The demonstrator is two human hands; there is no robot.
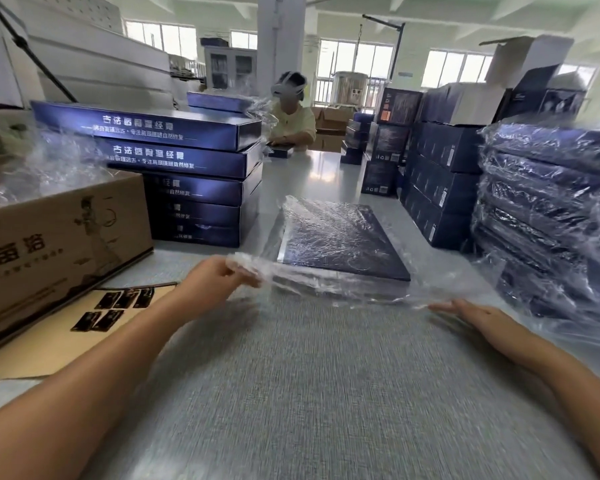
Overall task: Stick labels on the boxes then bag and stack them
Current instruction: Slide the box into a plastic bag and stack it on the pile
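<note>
Forearms reach across the grey table (326, 393). Left hand (215, 282) pinches the near left corner of the clear bag (326, 289). Right hand (471, 317), fingers straight, lies flat at the bag's near right edge. The dark blue box (343, 237) lies flat inside the bag, just beyond and between both hands. The bagged stack (548, 220) stands to the right.

i'm counting five blue boxes (174, 174) stacked at left, one bagged box (340, 237) up front, five dark labels (118, 308), one brown carton (59, 230).
</note>
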